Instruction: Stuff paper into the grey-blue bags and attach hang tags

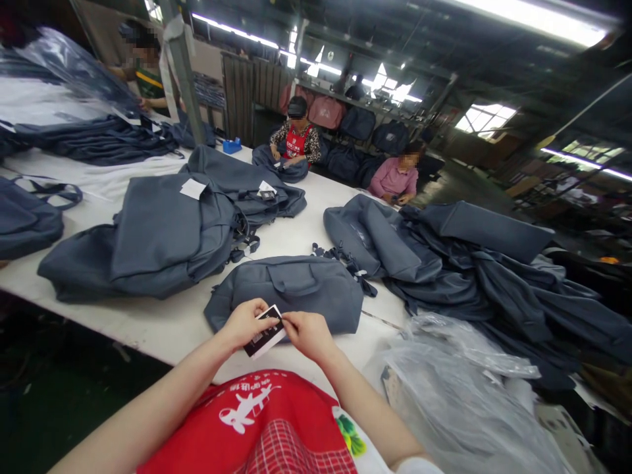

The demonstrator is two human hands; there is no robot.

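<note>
Black tag [257,341] at lower centre of frame, pinched in left hand [243,324]; right hand [311,334] pinching at upper right edge. Likely light, thin, easily creased; best gripped by edges. Just beyond, soft-looking bag [323,303] on tabletop [281,238], crowding fingertips; lower right, loose plastic [444,375].

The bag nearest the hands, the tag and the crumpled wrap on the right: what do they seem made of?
Bag: leather-like, perhaps synthetic, matte; it creases softly with a dull sheen.
Tag: probably printed card, smooth; it stays flat with crisp edges.
Wrap: thin, glossy plastic film, by the look; it is see-through, with bright wrinkles.
</note>
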